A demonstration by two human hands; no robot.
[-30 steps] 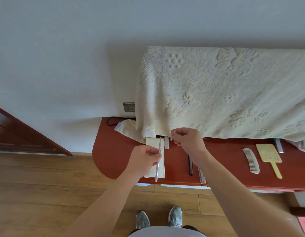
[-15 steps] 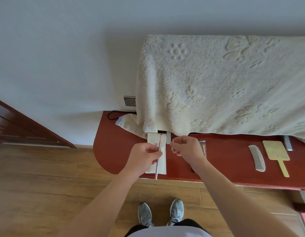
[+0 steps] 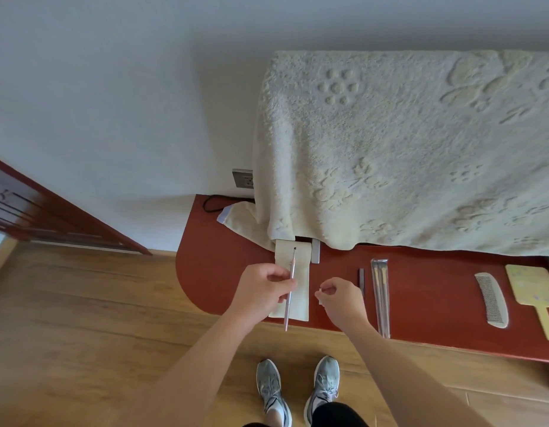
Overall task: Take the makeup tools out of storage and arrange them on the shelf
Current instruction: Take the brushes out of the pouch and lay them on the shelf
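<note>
A person in grey sneakers (image 3: pixel 297 388) stands on a wooden floor (image 3: pixel 82 318) at the front edge of a red-brown shelf (image 3: pixel 224 266). The left hand (image 3: pixel 262 289), over the shelf's front edge near its rounded left end, has fingers pinched on a thin pink makeup brush (image 3: pixel 290 286), whose dark tip points toward the back and whose handle end hangs past the front edge. Beneath it a cream pouch (image 3: pixel 299 291) lies flat on the shelf, running from front edge to back. The right hand (image 3: pixel 340 295), just beside, has thumb and forefinger closed on a small white cap (image 3: pixel 320 295). Farther right along the shelf lie a dark stick (image 3: pixel 361 280), a clear sleeve of long tools (image 3: pixel 381 297), a comb (image 3: pixel 491 298) and a yellow paddle mirror (image 3: pixel 531 291) at the right end. At the back edge, a cream towel (image 3: pixel 405 149) drapes over something against the wall, beside a wall socket (image 3: pixel 243 178).
</note>
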